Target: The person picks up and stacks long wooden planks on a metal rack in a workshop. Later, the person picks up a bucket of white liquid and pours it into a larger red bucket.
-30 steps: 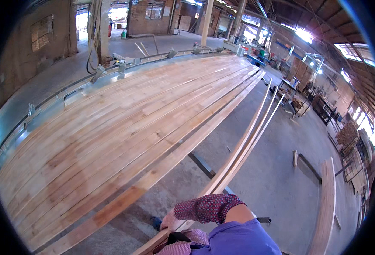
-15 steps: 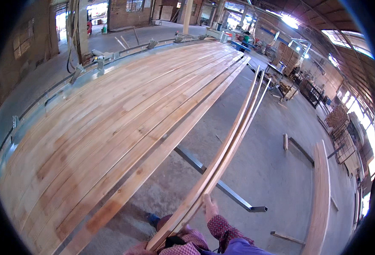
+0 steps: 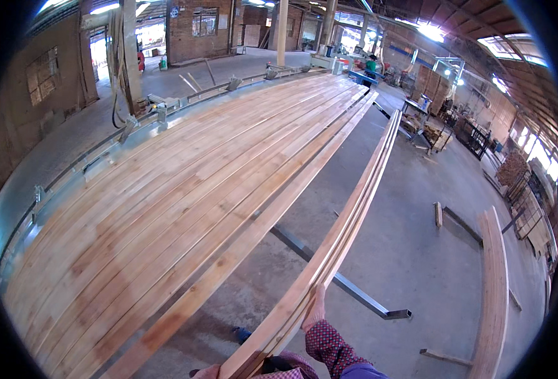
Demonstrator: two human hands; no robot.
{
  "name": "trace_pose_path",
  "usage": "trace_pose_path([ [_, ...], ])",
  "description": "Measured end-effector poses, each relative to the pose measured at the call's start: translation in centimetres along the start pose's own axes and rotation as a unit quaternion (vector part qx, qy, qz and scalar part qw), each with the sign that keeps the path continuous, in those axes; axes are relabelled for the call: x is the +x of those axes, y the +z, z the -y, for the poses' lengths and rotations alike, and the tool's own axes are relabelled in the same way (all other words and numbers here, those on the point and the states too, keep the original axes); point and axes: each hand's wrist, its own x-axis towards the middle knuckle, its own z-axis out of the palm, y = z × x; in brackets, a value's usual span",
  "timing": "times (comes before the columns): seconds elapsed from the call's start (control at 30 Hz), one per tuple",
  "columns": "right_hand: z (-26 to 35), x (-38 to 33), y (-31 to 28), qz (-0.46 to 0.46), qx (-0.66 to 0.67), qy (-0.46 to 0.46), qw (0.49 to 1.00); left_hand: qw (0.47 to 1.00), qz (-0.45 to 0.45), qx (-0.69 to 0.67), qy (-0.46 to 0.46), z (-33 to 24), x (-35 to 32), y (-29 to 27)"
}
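Gripping wooden strips [image 3: 330, 252] by one edge, the right hand [image 3: 315, 308] borders open floor [image 3: 408, 252], grip of left hand [image 3: 207, 372] unclear.

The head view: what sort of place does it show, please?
Probably a woodworking workshop: long boards lie side by side, the right hand holds strips, and a high roof covers a wide floor.

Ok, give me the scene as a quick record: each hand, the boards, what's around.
left hand: at the near end of the bunched boards, mostly cut off by the picture's edge
right hand: against their right side, fingers partly hidden
bunched boards: long, side by side, crossing over a metal bar
to the left: wide row of boards
far right: more boards
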Motion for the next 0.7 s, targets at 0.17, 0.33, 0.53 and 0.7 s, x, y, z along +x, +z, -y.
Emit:
trace_pose_path([
  [0.17,-1.7,2.6,-1.8,-0.083,-0.069,-0.006,0.994,0.982,0.073,-0.104,-0.142,0.3,1.3,0.9],
  [0.33,-1.2,0.7,-0.1,-0.054,-0.059,0.012,0.997,0.989,0.111,-0.003,-0.097,7.4,4.4,1.4],
  [0.53,0.6,3.8,-1.1,-0.05,-0.401,-0.265,0.876,0.994,0.063,0.075,-0.042,0.8,2.4,-0.2],
  [0.7,-1.3,2.6,11.3,0.154,-0.729,-0.475,0.468,0.988,-0.087,0.127,-0.024,2.0,1.0,-0.9],
])
